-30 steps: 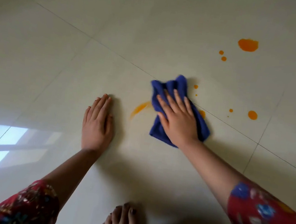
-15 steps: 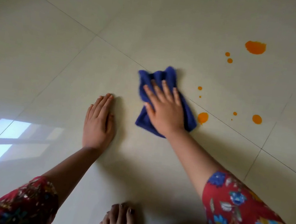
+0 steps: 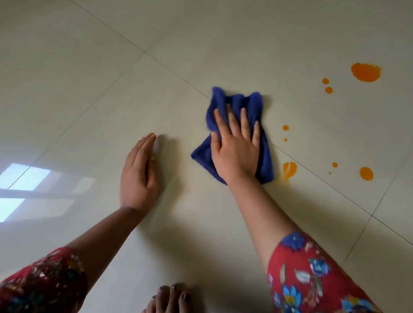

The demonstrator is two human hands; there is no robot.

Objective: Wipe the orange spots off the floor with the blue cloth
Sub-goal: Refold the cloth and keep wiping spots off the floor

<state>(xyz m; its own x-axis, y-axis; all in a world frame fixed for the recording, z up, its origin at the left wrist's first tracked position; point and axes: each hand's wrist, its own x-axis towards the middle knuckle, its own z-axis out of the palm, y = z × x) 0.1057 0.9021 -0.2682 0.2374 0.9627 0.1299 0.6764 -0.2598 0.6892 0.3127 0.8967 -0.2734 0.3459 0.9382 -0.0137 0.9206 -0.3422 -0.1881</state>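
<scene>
Pressing flat on the cloth [image 3: 236, 102], the right hand [image 3: 235, 151] had its fingers straight and slightly spread, with the palm over the cloth's middle; no finger curled round the fabric. The cloth lay bunched on the floor [image 3: 84, 82], across a grout line. Its far edge was rumpled beyond the fingertips, and its near corners showed on both sides of the wrist.

Just beside the near right corner sat a smeared spot [image 3: 289, 169], streaked toward the person; whether it touched the cloth could not be told. Farther right was a round spot [image 3: 366, 173], with a small dot [image 3: 335, 164] near it. Two tiny drops [image 3: 285, 127] lay right of the cloth's middle. The big spot [image 3: 365, 71] was well apart at the far right, with a pair of dots [image 3: 328, 90] near it.

The left hand [image 3: 138, 173] rested palm down on the floor, left of the cloth and apart from it, fingers straight and together, holding nothing. A bare foot [image 3: 167, 308] with dark nails showed at the bottom edge between the arms. Both arms wore red floral sleeves [image 3: 325, 303]. A window reflection [image 3: 9, 190] shone on the glossy tile at the left.
</scene>
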